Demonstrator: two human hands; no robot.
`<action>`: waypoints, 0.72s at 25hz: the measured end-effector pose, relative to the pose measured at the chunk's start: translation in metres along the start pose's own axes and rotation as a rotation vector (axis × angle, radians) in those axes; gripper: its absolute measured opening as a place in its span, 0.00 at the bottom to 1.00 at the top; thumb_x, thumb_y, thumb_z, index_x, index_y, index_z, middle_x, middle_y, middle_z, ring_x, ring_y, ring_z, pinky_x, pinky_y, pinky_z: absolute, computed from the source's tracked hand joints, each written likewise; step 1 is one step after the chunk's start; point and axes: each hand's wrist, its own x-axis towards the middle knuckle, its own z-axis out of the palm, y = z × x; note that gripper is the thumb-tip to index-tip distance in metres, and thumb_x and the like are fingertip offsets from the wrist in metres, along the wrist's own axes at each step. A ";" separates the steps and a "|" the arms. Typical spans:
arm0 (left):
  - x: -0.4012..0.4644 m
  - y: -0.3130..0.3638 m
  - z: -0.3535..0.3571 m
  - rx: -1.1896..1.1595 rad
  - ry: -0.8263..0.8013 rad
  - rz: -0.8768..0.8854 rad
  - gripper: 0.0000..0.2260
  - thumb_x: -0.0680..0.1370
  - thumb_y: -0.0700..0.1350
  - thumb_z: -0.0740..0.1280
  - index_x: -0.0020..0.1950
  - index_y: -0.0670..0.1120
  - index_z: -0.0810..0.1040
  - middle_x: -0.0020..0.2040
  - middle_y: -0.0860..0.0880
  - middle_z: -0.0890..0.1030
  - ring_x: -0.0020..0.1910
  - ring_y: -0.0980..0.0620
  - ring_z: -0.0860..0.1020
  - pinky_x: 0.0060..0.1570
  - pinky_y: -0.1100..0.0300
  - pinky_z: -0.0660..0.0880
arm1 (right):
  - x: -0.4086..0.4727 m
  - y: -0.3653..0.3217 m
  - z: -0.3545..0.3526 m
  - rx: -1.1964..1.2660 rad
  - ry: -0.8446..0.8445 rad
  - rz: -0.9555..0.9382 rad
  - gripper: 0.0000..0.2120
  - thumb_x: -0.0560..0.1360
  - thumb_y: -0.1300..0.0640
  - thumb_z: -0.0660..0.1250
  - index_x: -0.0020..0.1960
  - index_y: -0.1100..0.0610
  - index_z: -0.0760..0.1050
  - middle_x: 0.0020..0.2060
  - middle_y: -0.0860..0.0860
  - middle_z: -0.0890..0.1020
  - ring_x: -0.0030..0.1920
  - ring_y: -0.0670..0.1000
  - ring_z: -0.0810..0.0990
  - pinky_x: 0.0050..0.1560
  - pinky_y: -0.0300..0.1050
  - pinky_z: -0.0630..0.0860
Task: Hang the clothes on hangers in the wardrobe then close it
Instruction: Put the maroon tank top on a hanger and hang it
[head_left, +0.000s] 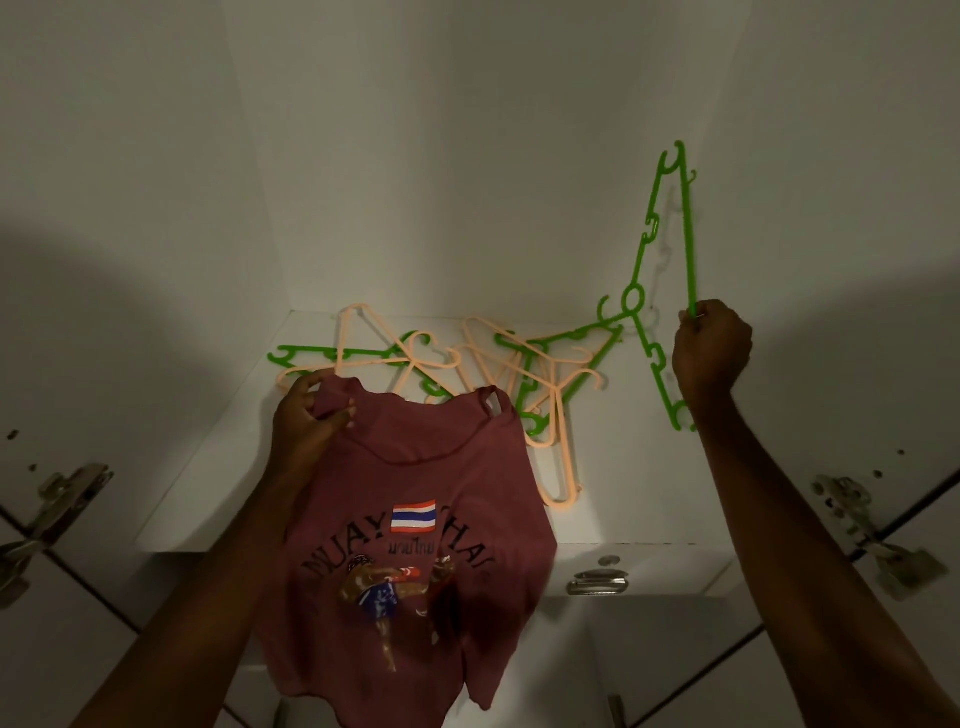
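White wardrobe shelf, left hand pinching maroon printed shirt, right hand gripping green hanger

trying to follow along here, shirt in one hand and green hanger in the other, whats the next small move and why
Probably bring the green hanger across to the maroon shirt and slip one end into its neck opening. The right hand grips the hanger by its bar, lifted clear of the pile of hangers on the shelf, while the left hand pinches the shirt at one shoulder, so the two are apart.
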 end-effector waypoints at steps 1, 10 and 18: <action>0.000 0.001 -0.001 -0.017 0.006 -0.009 0.27 0.70 0.38 0.80 0.66 0.53 0.78 0.54 0.47 0.86 0.51 0.46 0.85 0.53 0.40 0.82 | -0.001 -0.001 0.003 0.125 -0.024 0.010 0.10 0.78 0.57 0.68 0.53 0.62 0.83 0.44 0.60 0.86 0.42 0.61 0.85 0.44 0.54 0.82; -0.009 0.014 -0.002 0.064 0.183 -0.034 0.23 0.71 0.43 0.78 0.64 0.48 0.79 0.55 0.48 0.83 0.53 0.47 0.83 0.57 0.47 0.81 | -0.090 -0.095 0.045 0.793 -0.554 0.299 0.07 0.73 0.72 0.64 0.43 0.66 0.80 0.29 0.55 0.80 0.20 0.51 0.72 0.22 0.38 0.67; -0.022 0.028 0.005 0.494 0.219 0.430 0.11 0.77 0.59 0.67 0.52 0.55 0.82 0.50 0.57 0.83 0.55 0.50 0.77 0.57 0.48 0.67 | -0.188 -0.163 0.101 1.596 -0.760 0.728 0.09 0.79 0.70 0.59 0.45 0.60 0.74 0.35 0.53 0.76 0.31 0.47 0.73 0.33 0.39 0.71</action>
